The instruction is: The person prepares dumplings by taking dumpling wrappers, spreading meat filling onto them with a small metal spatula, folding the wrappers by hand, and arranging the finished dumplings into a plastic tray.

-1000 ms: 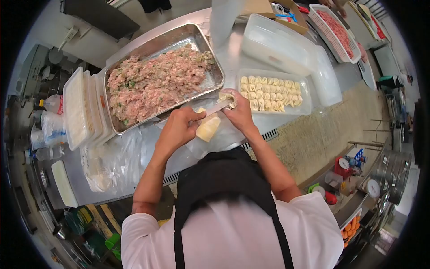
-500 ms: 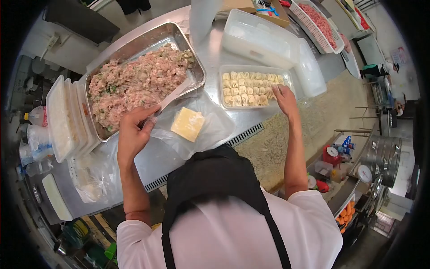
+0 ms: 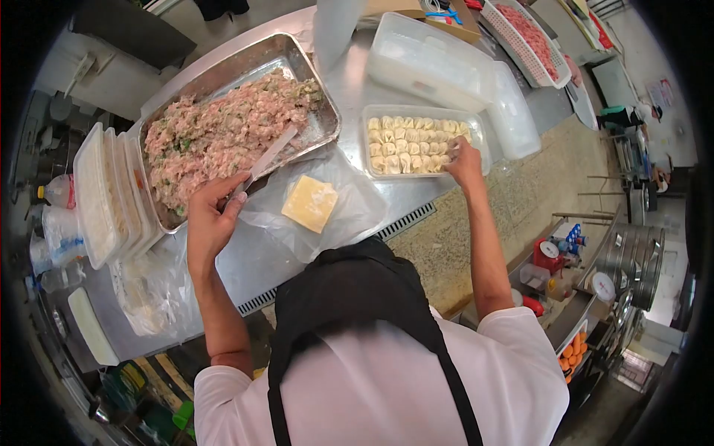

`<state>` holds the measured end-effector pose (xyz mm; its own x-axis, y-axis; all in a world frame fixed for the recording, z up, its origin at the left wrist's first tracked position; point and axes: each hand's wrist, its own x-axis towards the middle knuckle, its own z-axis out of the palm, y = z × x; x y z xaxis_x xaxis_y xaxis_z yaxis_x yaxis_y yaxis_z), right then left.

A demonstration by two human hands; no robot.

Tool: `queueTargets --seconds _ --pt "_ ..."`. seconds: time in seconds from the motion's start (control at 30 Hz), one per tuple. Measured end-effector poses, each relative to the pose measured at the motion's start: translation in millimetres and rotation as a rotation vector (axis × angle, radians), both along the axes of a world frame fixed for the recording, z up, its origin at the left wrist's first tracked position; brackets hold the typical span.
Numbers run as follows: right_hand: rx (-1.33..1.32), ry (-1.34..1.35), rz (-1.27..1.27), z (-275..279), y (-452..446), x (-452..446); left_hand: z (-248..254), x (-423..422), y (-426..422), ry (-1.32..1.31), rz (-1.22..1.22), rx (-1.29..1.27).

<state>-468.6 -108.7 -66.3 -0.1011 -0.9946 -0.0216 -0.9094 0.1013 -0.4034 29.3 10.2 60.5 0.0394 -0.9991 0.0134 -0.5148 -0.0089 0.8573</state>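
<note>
In my left hand (image 3: 212,215), closed around its handle end, is a flat narrow spatula (image 3: 274,151), its tip over the meat filling (image 3: 230,126). That pink filling with green bits fills much of a metal tray (image 3: 336,123). My right hand (image 3: 465,163) reaches into a clear plastic container (image 3: 425,177) and pinches a dumpling at the right end of the rows; the fingers mostly hide it. Several rows of folded dumplings (image 3: 405,141) sit there. Between my hands, a stack of square yellow wrappers (image 3: 309,204) lies on a plastic bag (image 3: 361,201).
Stacked lidded containers (image 3: 104,197) stand at the left by a clear bag (image 3: 152,297). Behind the dumplings are an upturned plastic container (image 3: 428,59) and a lid (image 3: 515,111). A white basket of ground meat (image 3: 552,74) sits at the back right. A drain grate (image 3: 405,221) edges the metal table.
My right hand has moved slightly left and down onto the end of the dumpling rows. My left hand has shifted a little left with the spatula, whose tip now points higher.
</note>
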Motion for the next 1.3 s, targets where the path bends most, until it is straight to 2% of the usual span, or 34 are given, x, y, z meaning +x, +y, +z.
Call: queueTargets --seconds 0.13,0.2,0.27,0.33,0.4,0.43,0.5,0.57,0.63,0.7,0.73,0.8,0.9,1.0,1.13,1.2,1.23,1.3 --pt "-0.063 0.080 0.051 30 12 24 -9 15 7 -0.060 0.082 0.031" --pt "-0.084 -0.075 0.032 56 21 61 -5 19 11 -0.084 0.133 0.058" --pt "-0.203 -0.247 0.285 52 33 101 1 19 12 -0.132 0.159 0.123" --pt "0.009 -0.575 0.406 59 56 165 -8 22 14 -0.119 0.179 0.101" --pt "0.022 -0.617 0.720 48 76 212 -13 22 17 -0.075 0.203 0.062" --pt "-0.069 -0.575 0.802 33 85 233 -15 25 18 -0.081 0.214 0.062" --pt "-0.110 -0.565 0.817 26 95 261 -18 33 21 -0.160 0.246 0.025" --pt "-0.152 -0.362 0.819 14 94 275 -14 49 24 -0.251 0.268 -0.018" --pt "-0.129 -0.400 0.800 8 91 276 -7 58 25 -0.337 0.286 -0.061" --pt "-0.087 -0.405 0.795 9 89 273 5 63 20 -0.651 0.223 0.023" --pt "-0.091 -0.405 0.797 11 90 273 10 61 15 -0.652 0.227 0.020" --pt "-0.115 -0.363 0.755 16 94 274 16 48 2 -0.744 0.040 0.171" --pt "-0.115 -0.377 0.768 21 97 274 -8 29 -22 -0.888 0.005 0.176" --pt "-0.129 -0.298 0.782 12 96 277 -46 15 -42 -0.900 -0.077 0.294" --pt "-0.126 -0.382 0.752 11 93 271 -37 39 -58 -0.839 -0.188 0.332" --pt "-0.096 -0.422 0.743 12 93 271 -19 52 -62 -0.650 -0.258 0.299" --pt "-0.096 -0.427 0.740 13 92 271 -16 50 -61 -0.654 -0.262 0.301" --pt "0.018 -0.467 0.688 15 89 268 -14 39 -56 -0.834 -0.056 0.316"
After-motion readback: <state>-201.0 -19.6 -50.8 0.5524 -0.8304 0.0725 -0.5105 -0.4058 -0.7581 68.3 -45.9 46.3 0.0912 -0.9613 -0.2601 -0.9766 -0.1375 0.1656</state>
